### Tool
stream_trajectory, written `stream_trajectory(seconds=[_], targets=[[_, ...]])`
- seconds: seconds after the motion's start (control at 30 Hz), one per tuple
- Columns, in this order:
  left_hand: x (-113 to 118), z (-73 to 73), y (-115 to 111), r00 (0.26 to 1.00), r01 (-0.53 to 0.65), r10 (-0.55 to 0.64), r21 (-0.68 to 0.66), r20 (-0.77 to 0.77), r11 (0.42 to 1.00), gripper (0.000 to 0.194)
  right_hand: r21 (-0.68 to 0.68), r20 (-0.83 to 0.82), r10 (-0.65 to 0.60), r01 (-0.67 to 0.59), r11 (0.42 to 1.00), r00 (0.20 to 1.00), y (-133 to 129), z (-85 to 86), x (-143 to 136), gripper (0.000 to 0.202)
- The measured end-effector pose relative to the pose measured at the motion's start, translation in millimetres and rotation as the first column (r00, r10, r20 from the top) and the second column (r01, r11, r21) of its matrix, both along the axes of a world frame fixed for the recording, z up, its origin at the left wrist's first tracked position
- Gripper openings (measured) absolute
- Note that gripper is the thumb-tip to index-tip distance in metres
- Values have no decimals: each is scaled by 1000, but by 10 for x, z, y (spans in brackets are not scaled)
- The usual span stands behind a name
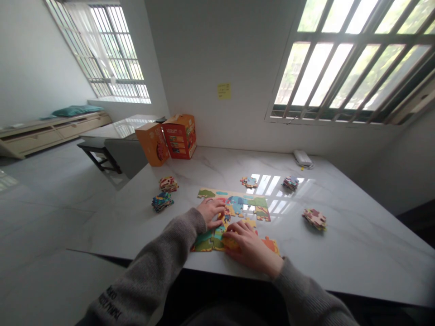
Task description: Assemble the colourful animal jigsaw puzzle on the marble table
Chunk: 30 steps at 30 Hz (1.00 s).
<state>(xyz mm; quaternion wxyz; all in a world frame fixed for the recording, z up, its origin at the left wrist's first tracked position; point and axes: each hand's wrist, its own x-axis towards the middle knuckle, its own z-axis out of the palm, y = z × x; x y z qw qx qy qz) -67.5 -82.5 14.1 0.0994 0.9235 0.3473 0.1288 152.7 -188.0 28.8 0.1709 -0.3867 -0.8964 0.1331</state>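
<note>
Head view: left hand (pixel 211 212), fingers loosely spread, and right hand (pixel 249 246), fingers curved, rest upon the partly joined puzzle (pixel 238 203) beneath them, probably steadying its pieces; whether either grips one cannot be told.

We see yellow note (pixel 224 90) on wall (pixel 204 59), twelve o'clock; orange boxes (pixel 179 136) on tabletop (pixel 353 244), eleven; white device (pixel 302 158) with cable (pixel 307 166), one; teal cushion (pixel 77 110) on low cabinet (pixel 44 137), ten; barred window (pixel 340 68), two.
</note>
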Motion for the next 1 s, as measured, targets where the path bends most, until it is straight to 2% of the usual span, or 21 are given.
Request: stream_trajectory(seconds=[0.17, 0.3, 0.47, 0.67, 0.87, 1.0], targets=[[-52, 81, -231, 998, 59, -61, 48, 25, 997, 26, 21, -7, -5, 5, 1000, 1000, -14, 13, 10, 29], [-117, 32, -408, 994, 112, -112, -7, 13, 994, 42, 23, -10, 5, -5, 1000, 1000, -12, 8, 23, 31], [-147, -45, -498, 994, 105, -105, -29, 11, 994, 56, 8, -19, 14, -14, 1000, 1000, -12, -1, 35, 26], [-151, -13, -559, 994, 114, -114, 1, -1, 994, 47, 11, -17, 19, -19, 1000, 1000, -23, -11, 23, 23], [-412, 107, -704, 999, -27, 28, 55, -20, 998, 58, 10, -6, 29, -29, 1000, 1000, -43, 30, 27, 23], [-588, 110, -768, 996, -5, 6, 8, -84, 1000, 39, 3, -9, 28, -27, 1000, 1000, -50, 46, 27, 23]])
